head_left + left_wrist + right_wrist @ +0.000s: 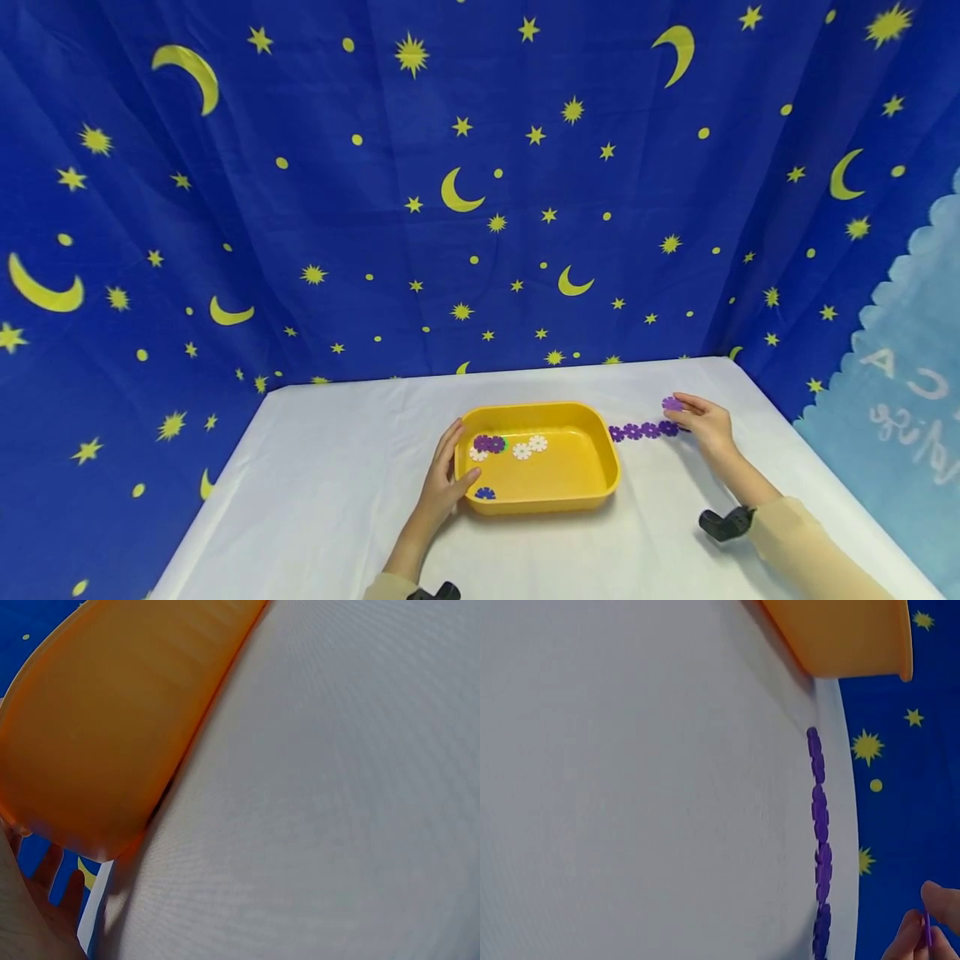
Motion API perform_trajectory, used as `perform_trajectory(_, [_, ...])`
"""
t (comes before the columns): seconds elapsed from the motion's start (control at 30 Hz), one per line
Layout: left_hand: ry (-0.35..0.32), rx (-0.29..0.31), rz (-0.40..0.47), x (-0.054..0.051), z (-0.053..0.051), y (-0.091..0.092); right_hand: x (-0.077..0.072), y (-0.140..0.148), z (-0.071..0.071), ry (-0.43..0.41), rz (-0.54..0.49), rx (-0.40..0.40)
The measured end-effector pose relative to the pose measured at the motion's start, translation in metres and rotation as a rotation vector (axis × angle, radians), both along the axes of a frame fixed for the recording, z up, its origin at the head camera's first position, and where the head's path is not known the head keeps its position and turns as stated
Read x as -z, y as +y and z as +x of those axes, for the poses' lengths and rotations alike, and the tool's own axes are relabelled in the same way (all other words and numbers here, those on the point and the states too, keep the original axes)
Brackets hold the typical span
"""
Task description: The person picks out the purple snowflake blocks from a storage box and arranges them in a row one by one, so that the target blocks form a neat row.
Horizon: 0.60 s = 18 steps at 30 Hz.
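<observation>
One disc (671, 403) between pinched right fingers (693, 401)

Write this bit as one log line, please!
left hand: grips yellow tray | right hand: pinches purple flower piece | purple row: on white table, right of tray | inside tray: white pieces, purple pieces, blue piece

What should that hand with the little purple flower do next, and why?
Probably lower the purple piece to the end of the purple row farther from the yellow tray: the right hand pinches it just off the table near that end, and the row's pieces look similar.
</observation>
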State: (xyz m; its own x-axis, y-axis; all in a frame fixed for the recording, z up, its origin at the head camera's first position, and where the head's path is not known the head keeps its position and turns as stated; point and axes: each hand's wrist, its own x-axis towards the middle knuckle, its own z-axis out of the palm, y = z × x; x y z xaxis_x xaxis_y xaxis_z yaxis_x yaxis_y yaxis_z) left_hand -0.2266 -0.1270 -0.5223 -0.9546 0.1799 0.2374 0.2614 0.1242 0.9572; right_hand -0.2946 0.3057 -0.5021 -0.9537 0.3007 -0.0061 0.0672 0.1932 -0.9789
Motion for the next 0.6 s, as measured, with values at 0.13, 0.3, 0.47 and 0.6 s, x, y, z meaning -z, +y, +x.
perform_trajectory(0.13, [-0.007, -0.004, -0.011, -0.002, 0.0, 0.0, 0.005, 0.007, -0.003, -0.018, -0.02, 0.088])
perform_trajectory(0.3, [-0.016, -0.005, -0.009, -0.003, 0.001, 0.001, 0.009, 0.015, -0.002, -0.034, -0.038, 0.172])
perform_trajectory(0.47, [-0.016, -0.004, -0.011, -0.002, 0.0, 0.0, 0.011, 0.023, -0.001, -0.035, -0.07, 0.186])
perform_trajectory(0.6, [-0.02, -0.009, -0.015, -0.001, 0.0, 0.001, 0.014, 0.03, -0.002, -0.052, -0.098, 0.191])
